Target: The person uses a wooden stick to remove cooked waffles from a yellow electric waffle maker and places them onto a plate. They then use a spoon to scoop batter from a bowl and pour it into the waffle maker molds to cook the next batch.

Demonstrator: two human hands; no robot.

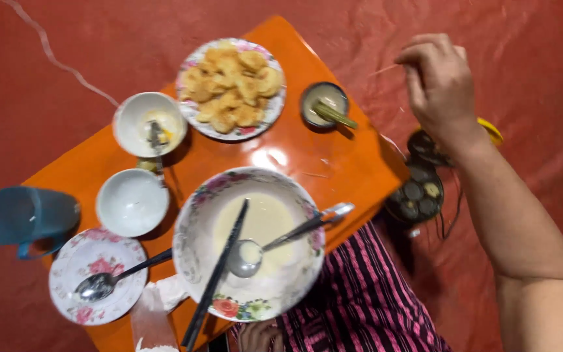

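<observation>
Right hand: we see our right hand (439,85) raised over the red floor covering (66,39), beyond the far right corner of the low orange table (333,163). Its fingers are curled together, pinching a thin pale stick (386,68) that juts out to the left.
Below that hand: a round black cooking pan with small round wells (418,192) sits on the red covering just off the table's right edge. A yellow thing shows behind the wrist; we cannot tell what it is.
Left hand: only the fingers of our left hand (259,336) show at the bottom edge, bent, beside the rim of the big bowl. We cannot tell whether they grip anything.
Big bowl: a wide white bowl with a flowered rim (197,254) holds pale batter. A metal ladle (275,244) rests in it, handle over the right rim, and dark chopsticks (219,274) lie across its left side.
Fried food: a flowered plate (272,107) at the far side carries golden fried pieces (232,91).
Small dishes: a small dark dish with a greenish brush (324,107) stands to the right of that plate. Two white bowls (131,202) stand at the left, the farther one with a utensil inside.
Near left: a flowered saucer (66,267) holds a metal spoon (109,280), and a blue plastic jug (27,215) lies off the table's edge.
Lap: pink and black striped cloth (360,300) shows beneath the table's near edge.
</observation>
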